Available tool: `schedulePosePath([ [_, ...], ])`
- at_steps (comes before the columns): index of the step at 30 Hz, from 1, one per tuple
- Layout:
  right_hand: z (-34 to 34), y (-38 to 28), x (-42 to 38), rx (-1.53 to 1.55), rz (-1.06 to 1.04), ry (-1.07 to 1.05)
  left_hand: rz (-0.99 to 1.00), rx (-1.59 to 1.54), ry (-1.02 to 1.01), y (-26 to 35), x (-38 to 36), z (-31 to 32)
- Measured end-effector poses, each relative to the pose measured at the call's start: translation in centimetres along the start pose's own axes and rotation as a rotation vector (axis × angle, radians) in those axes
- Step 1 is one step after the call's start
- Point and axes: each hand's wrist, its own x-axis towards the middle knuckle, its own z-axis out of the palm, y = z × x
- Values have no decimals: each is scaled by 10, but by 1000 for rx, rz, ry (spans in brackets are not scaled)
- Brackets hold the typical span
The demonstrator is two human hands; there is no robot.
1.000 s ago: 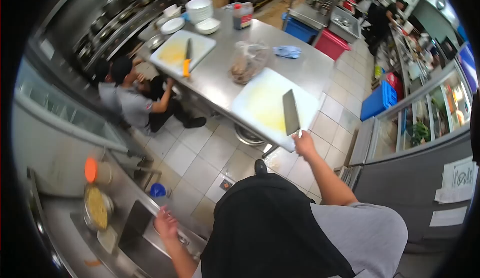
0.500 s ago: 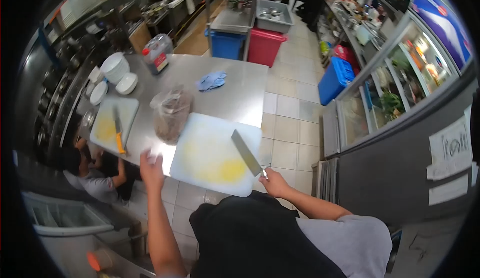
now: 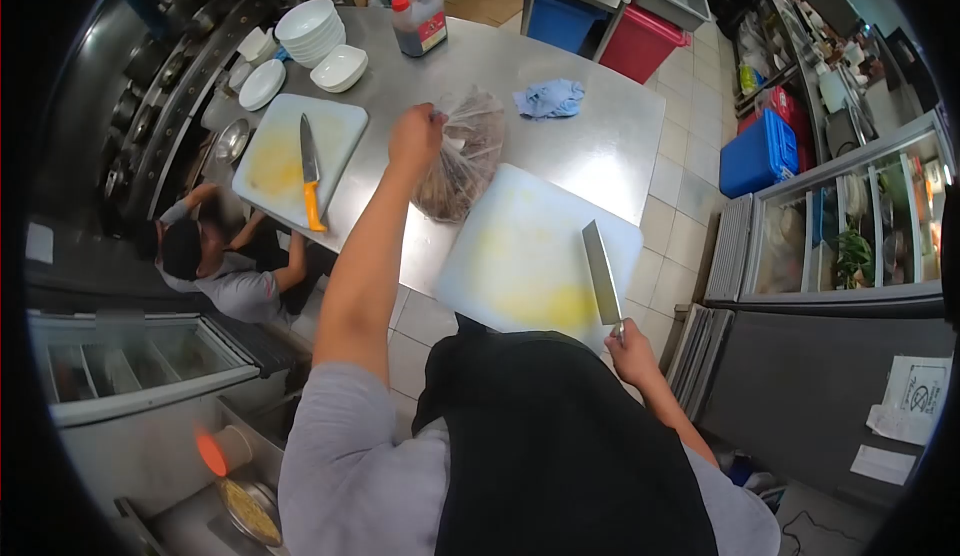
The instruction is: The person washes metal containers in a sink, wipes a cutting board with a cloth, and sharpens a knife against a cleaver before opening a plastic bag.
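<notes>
My left hand is closed at the gathered top of a clear plastic bag with brown contents, which rests on the steel table. My right hand grips the handle of a cleaver, whose blade lies over the right part of a white cutting board with yellow stains. To the left, an orange-handled knife lies on a second stained board. A crumpled blue cloth is beyond the bag.
White bowls and a red-capped jug stand at the table's far left. A co-worker is low beside the table's left edge. Glass-fronted fridges and a blue cooler box are on the right.
My left hand has reached forward from the table's near edge and closed on the bag's top. The cleaver is still in my right hand, its blade now more upright in view. The camera view has shifted.
</notes>
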Motion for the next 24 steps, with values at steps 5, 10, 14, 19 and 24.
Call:
schedulePosePath([
  [5,1,-26,5,229,405,-78,-111,-351,97,-39,-15,-11],
  [10,6,-51,2,191,447,-38,-351,-816,110,-47,-57,-8],
  [14,10,-74,-20,161,397,4,-335,-843,98,-61,-54,-19],
  [19,-1,-122,-60,55,509,-45,-280,-930,9,-55,-39,-44],
  [24,-35,-145,-82,-471,307,-140,-199,-926,-26,-46,-30,-48],
])
